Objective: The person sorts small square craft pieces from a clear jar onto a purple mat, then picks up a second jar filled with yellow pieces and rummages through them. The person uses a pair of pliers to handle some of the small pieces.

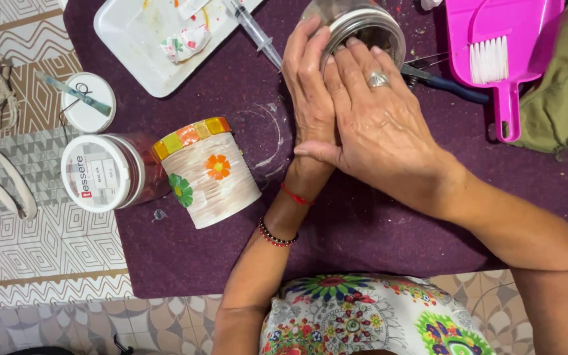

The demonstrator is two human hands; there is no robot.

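Both hands clasp one glass jar (363,29) near the purple cloth's (363,230) far edge: left hand (308,85) wraps its side, right hand (379,125) covers it, mouth tilted toward the person.

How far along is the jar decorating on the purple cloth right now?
Looks done: the decorated can lies on its side, carrying flowers and a band of coloured tiles. In hand: the left hand and right hand both press on the glass jar, whose glass shows no tiles or flowers yet. Left: apparently that whole jar; the tub of tiles lies closed beside the can.
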